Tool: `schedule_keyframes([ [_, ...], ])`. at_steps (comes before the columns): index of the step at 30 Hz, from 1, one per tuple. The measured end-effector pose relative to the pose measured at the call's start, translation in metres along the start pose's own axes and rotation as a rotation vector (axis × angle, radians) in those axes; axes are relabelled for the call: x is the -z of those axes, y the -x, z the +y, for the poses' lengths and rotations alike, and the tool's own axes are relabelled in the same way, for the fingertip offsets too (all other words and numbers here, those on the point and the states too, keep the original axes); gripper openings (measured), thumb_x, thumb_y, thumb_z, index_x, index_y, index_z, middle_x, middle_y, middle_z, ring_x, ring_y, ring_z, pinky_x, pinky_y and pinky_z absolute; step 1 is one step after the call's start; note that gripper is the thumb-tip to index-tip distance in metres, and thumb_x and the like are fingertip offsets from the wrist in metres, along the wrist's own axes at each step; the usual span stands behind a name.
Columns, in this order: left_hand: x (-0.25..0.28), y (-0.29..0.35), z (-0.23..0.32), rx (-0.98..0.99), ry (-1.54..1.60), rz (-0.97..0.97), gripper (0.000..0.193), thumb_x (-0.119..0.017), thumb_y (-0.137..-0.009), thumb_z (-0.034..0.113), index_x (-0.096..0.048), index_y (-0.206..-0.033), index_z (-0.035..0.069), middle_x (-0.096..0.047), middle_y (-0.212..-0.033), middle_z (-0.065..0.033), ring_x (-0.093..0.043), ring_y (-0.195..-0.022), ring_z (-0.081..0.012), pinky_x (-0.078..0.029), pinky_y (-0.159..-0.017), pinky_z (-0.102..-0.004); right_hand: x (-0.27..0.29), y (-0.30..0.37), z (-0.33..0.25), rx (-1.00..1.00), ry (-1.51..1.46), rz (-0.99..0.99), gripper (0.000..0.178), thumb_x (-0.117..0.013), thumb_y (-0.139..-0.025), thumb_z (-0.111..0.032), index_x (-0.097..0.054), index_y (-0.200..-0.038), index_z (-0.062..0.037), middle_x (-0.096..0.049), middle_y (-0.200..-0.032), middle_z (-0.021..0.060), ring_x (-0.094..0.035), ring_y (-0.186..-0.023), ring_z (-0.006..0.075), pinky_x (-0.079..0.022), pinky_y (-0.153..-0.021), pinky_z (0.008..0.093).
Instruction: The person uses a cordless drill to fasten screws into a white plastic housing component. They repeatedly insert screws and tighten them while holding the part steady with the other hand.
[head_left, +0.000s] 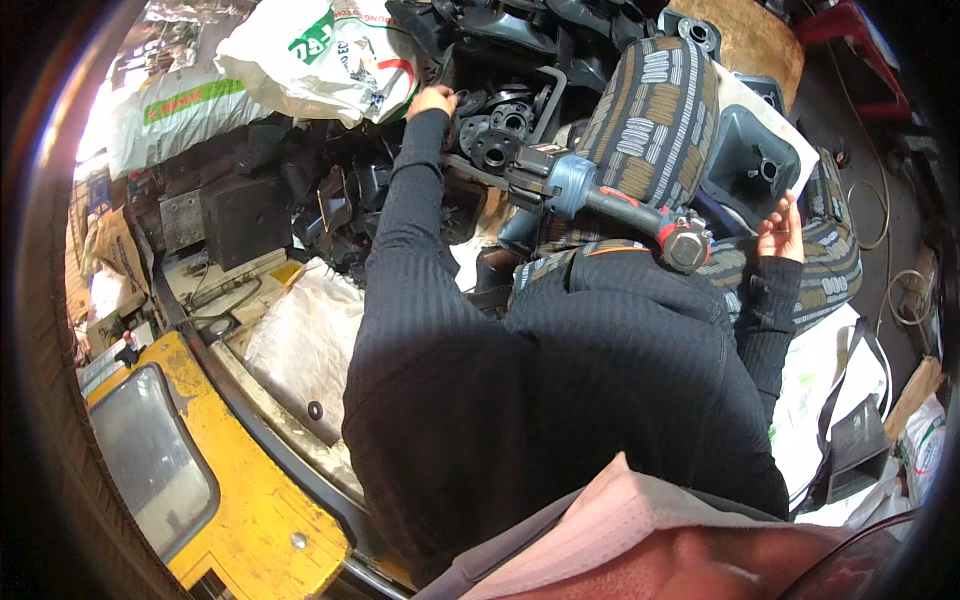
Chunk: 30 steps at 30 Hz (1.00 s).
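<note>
My left hand (432,102) reaches forward to the edge of a heap of dark metal parts, beside a white printed sack (320,65). Its fingers are curled in, and what they hold is hidden. Just right of it lie round dark flanged parts with holes (493,150). A long power tool (622,207), blue and dark grey with red trim, rests slantwise in front of my body. My right hand (782,232) is raised palm inward, fingers loosely apart and holding nothing. Close by it sits a grey plastic bin (750,160) with a small metal piece inside.
Patterned cushion-like rolls (650,120) surround the work spot. Black brackets and parts (510,30) pile up ahead. A yellow machine panel (250,500) with a window stands at the lower left. Dark boxes (245,220) and a clear plastic bag (310,340) are left; cables (885,215) hang right.
</note>
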<state>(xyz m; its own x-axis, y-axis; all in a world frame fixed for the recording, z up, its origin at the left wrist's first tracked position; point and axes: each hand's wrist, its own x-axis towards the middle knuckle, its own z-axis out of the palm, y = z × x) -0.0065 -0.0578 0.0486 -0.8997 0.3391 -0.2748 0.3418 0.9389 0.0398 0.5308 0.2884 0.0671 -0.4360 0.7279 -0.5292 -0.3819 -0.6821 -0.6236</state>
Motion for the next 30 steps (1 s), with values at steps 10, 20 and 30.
schedule_keyframes([
  [10, -0.020, 0.052, 0.031, -0.215, 0.319, -0.118, 0.041, -0.067, -0.072, 0.041, -0.068, -0.106, 0.018, -0.064, -0.111, -0.0149, -0.058, -0.107, -0.0358, -0.048, -0.089, -0.0429, 0.037, 0.007, -0.028, 0.052, -0.079, 0.020, 0.029, -0.063, -0.089, -0.013, -0.058, -0.117, -0.0057, -0.065, -0.104, 0.0051, -0.060, -0.078, 0.0099, -0.051, -0.062, 0.0215],
  [20, 0.038, 0.089, 0.078, -0.477, 0.476, 0.274, 0.043, -0.067, -0.068, 0.021, -0.063, -0.109, 0.009, -0.067, -0.102, -0.0155, -0.064, -0.095, -0.0314, -0.049, -0.086, -0.0397, 0.015, 0.005, -0.013, 0.092, -0.026, 0.031, 0.024, -0.062, -0.090, -0.016, -0.060, -0.112, -0.0082, -0.064, -0.096, 0.0015, -0.061, -0.083, 0.0091, -0.049, -0.060, 0.0196],
  [30, 0.060, 0.160, 0.420, -1.355, 0.109, -0.165, 0.055, -0.066, -0.078, 0.048, -0.061, -0.119, 0.011, -0.066, -0.105, -0.0149, -0.064, -0.097, -0.0273, -0.050, -0.084, -0.0373, 0.003, 0.005, -0.012, 0.048, -0.252, 0.123, 0.020, -0.064, -0.089, -0.019, -0.065, -0.107, -0.0108, -0.066, -0.097, -0.0009, -0.061, -0.082, 0.0081, -0.049, -0.063, 0.0216],
])
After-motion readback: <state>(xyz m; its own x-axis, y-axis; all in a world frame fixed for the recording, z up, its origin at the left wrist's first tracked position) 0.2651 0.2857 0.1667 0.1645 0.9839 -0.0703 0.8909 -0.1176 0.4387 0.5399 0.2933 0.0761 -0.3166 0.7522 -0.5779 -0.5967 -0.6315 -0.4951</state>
